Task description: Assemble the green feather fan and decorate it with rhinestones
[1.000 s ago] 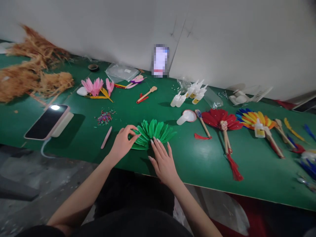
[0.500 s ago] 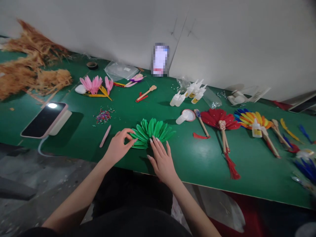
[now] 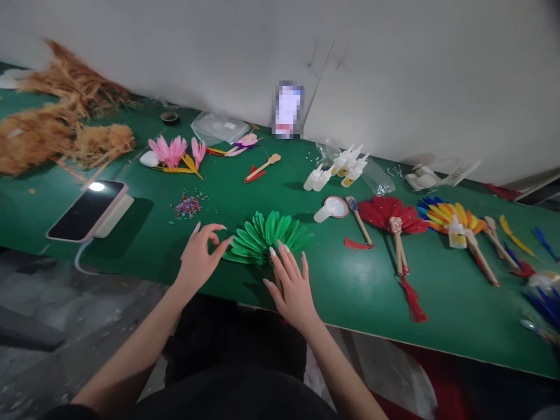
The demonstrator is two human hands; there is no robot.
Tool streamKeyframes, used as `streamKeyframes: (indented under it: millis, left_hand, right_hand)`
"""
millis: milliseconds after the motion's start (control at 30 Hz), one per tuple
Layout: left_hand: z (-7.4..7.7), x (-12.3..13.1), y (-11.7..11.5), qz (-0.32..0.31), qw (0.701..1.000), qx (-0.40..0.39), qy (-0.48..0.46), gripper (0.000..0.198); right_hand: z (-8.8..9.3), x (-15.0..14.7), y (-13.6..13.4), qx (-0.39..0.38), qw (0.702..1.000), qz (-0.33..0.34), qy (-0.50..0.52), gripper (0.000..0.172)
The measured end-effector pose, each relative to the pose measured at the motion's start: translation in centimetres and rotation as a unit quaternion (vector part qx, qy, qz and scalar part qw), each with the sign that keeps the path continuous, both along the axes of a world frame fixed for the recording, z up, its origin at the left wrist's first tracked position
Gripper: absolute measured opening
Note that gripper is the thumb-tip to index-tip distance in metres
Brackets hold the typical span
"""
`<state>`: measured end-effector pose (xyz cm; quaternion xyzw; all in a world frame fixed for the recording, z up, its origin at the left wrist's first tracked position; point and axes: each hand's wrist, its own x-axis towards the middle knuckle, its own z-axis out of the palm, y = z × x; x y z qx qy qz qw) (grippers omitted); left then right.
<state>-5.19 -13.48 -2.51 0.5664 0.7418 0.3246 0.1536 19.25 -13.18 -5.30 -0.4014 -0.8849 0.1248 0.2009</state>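
A fan of bright green feathers (image 3: 266,230) lies spread on the green table in front of me. My right hand (image 3: 293,286) rests over the fan's base, fingers stretched out and fingertips touching it. Part of a wooden handle shows beneath these fingers. My left hand (image 3: 199,256) is just left of the fan, thumb and fingers apart, with nothing visible between them. The thumb tip is close to the leftmost feathers. Pink tweezers are largely hidden behind the left hand. Beyond that hand lies a small heap of colourful sequin-like bits (image 3: 188,206).
A phone (image 3: 85,213) with its light on sits at left. Ahead are pink feathers (image 3: 170,151), a wooden stick (image 3: 262,168), small glue bottles (image 3: 347,165) and a white cup (image 3: 324,213). Red (image 3: 389,216) and yellow-blue feather fans (image 3: 459,216) lie right. Brown fibre (image 3: 65,87) piles far left.
My left hand has let go of the green feathers' left edge and moved left, over the tweezers. My right hand stays at the fan's base. The view has shifted slightly.
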Motion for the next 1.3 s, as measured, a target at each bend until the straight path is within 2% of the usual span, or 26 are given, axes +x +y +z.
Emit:
streamKeyframes:
  millis: [100, 167, 200, 300, 433, 567, 667, 733, 833, 933, 1033, 1167, 1233, 1300]
  left_hand:
    - [0.5, -1.3, -1.2, 0.064, 0.998, 0.009, -0.017, 0.026]
    - [1.0, -1.7, -2.3, 0.074, 0.996, -0.011, -0.039, 0.025]
    - [1.3, -1.6, -2.9, 0.065, 0.996, -0.036, -0.058, 0.027]
    - [1.9, -0.5, -4.4, -0.021, 0.983, -0.135, -0.123, 0.035]
    - [2.1, 2.1, -6.0, -0.149, 0.940, -0.235, -0.199, 0.037]
    - [1.6, 3.9, -7.2, -0.237, 0.898, -0.289, -0.232, 0.034]
    - [1.2, 4.2, -7.5, -0.263, 0.880, -0.303, -0.254, 0.033]
    - [1.0, 4.2, -7.1, -0.259, 0.886, -0.283, -0.261, 0.032]
    - [1.1, 4.5, -5.8, -0.245, 0.910, -0.224, -0.250, 0.032]
    - [1.2, 5.1, -4.4, -0.239, 0.925, -0.185, -0.231, 0.035]
    - [0.5, 5.7, -3.6, -0.231, 0.941, -0.146, -0.198, 0.036]
    - [-1.9, 6.4, -3.6, -0.199, 0.971, -0.060, -0.122, 0.037]
    - [-3.3, 6.5, -3.6, -0.181, 0.983, -0.008, -0.020, 0.048]
    - [-4.5, 6.6, -3.1, -0.158, 0.980, 0.043, 0.111, 0.059]
  right_hand:
    - [0.3, 0.7, -0.6, 0.042, 0.995, -0.072, 0.051, 0.047]
    - [0.3, 1.0, -1.0, 0.041, 0.989, -0.133, 0.048, 0.037]
    - [0.3, 1.1, -1.2, 0.033, 0.987, -0.151, 0.034, 0.038]
    - [0.0, 0.7, -1.2, 0.011, 0.989, -0.144, -0.015, 0.047]
    - [0.0, -0.3, -0.3, 0.012, 0.993, -0.108, -0.055, 0.042]
    - [1.0, -0.8, 0.4, 0.032, 0.995, -0.076, -0.052, 0.042]
    - [2.3, -0.8, 0.7, 0.057, 0.995, -0.077, -0.024, 0.044]
    - [3.4, -0.8, 0.9, 0.072, 0.994, -0.082, 0.003, 0.044]
    - [5.7, -0.6, 1.5, 0.084, 0.991, -0.086, 0.056, 0.043]
    - [8.4, -0.1, 2.2, 0.080, 0.986, -0.094, 0.116, 0.041]
    - [10.3, 0.6, 2.8, 0.062, 0.979, -0.101, 0.164, 0.038]
    - [10.9, 1.2, 2.7, 0.043, 0.972, -0.106, 0.207, 0.033]
    - [10.6, 1.4, 2.4, 0.039, 0.970, -0.106, 0.217, 0.032]
    - [10.1, 1.7, 2.1, 0.035, 0.968, -0.106, 0.224, 0.031]
